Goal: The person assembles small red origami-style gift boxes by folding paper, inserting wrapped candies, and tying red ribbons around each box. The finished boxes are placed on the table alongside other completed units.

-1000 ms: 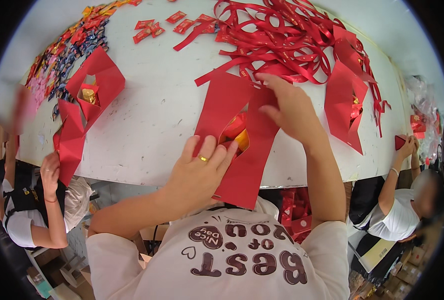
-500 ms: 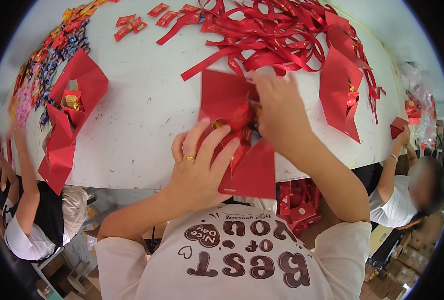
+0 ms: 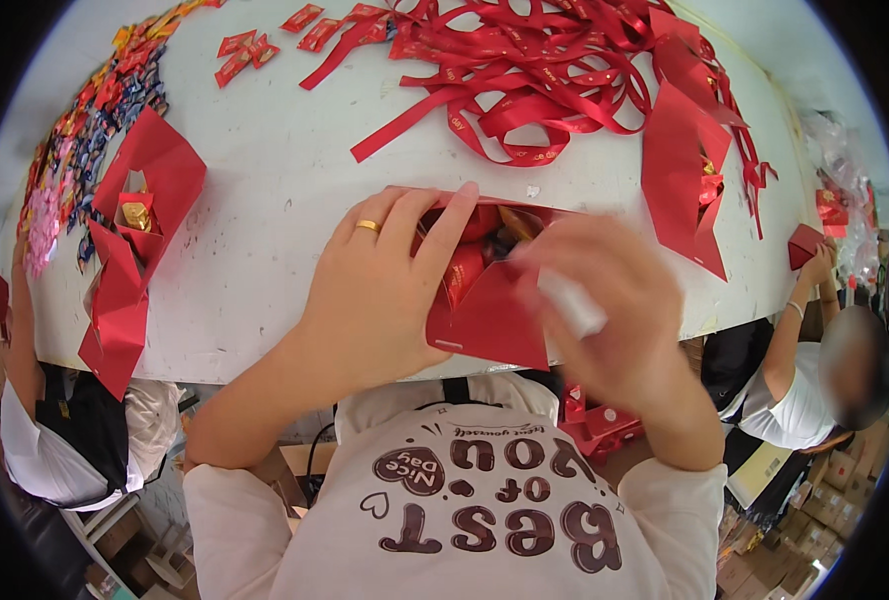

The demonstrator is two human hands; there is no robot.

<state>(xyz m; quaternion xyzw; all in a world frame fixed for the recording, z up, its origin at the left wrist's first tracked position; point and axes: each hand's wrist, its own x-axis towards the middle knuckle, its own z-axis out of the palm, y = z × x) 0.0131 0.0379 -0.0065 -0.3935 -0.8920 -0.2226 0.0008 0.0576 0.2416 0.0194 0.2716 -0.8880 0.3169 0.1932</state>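
Note:
Directly before me is a red folded-card gift box point(image 3: 495, 325), its top open. Wrapped sweets point(image 3: 468, 270) in red, gold and dark wrappers fill its inside. My left hand point(image 3: 370, 275), with a gold ring on one finger, grips the box's left side, fingers over the far wall. At the box's right side is my right hand point(image 3: 615, 300), smeared by motion, fingers bent near the sweets and the right panel; whether it holds anything is not clear.
A heap of red printed ribbons point(image 3: 535, 80) lies beyond the box. Open red boxes with sweets stand left point(image 3: 150, 210) and right point(image 3: 687, 180). Loose sweets point(image 3: 110, 110) line the far left edge. Co-workers sit at the left point(image 3: 65, 440) and right point(image 3: 795, 390).
The box's far panel has come up from lying open, and the box is turned slightly. My left hand has moved to its far left side; my right hand has come nearer and rightward.

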